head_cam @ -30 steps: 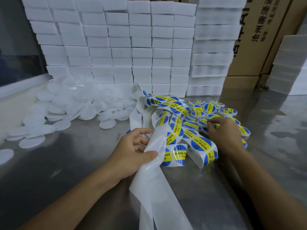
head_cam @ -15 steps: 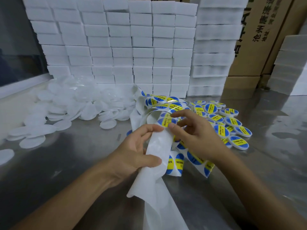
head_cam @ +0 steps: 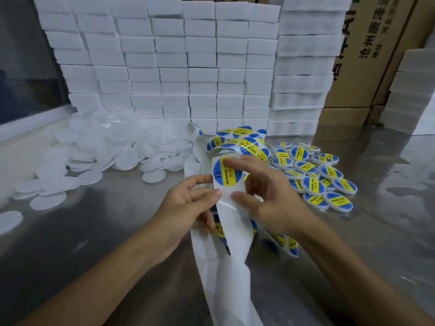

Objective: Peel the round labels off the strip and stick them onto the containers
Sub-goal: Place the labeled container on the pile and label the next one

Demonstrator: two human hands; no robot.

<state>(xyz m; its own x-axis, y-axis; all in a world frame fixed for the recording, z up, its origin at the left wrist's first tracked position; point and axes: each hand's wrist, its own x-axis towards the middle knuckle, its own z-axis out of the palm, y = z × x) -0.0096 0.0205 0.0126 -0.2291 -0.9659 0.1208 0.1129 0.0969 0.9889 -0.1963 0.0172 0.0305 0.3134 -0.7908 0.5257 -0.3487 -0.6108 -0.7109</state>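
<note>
A white backing strip [head_cam: 233, 215] runs from a tangled coil of blue-and-yellow round labels [head_cam: 244, 143] down toward me. My left hand [head_cam: 188, 208] pinches the strip between thumb and fingers. On the strip just above sits one round label [head_cam: 223, 176] reading SOLDERING. My right hand [head_cam: 266, 196] has its fingertips on that label's upper edge and its thumb on the strip below. A pile of labelled round containers [head_cam: 313, 180] lies right of the hands. Plain white round containers [head_cam: 98, 151] are heaped on the left.
A wall of stacked white blocks [head_cam: 174, 67] fills the back. Brown cardboard boxes [head_cam: 372, 55] stand at the back right, with more white stacks [head_cam: 414, 95] at the far right. The steel tabletop [head_cam: 82, 243] carries everything; a window ledge [head_cam: 30, 123] runs along the left.
My right hand left the labelled pile and came over to the strip, where its fingers now touch the top label. My left hand has raised the strip slightly.
</note>
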